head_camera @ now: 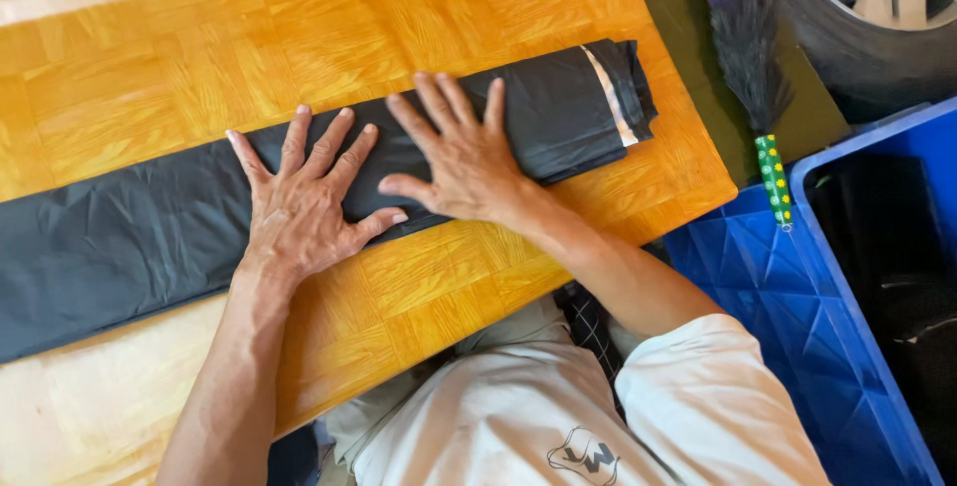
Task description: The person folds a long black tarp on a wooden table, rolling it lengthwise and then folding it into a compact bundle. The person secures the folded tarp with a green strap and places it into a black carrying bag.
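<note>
A long dark grey folded plastic bag (120, 237) lies across the orange wooden table (199, 57), running from the left edge up to the right. Its right end (598, 97) is folded thicker, with a pale strip across it. My left hand (299, 202) presses flat on the middle of the bag, fingers spread. Just to its right my right hand (464, 157) also lies flat on the bag, fingers apart. Neither hand grips anything.
A blue plastic crate (797, 317) with dark contents stands to the right of the table. A black feather duster (748, 47) with a green dotted handle lies beside a car tyre (877, 37) at the top right. My white shirt fills the bottom.
</note>
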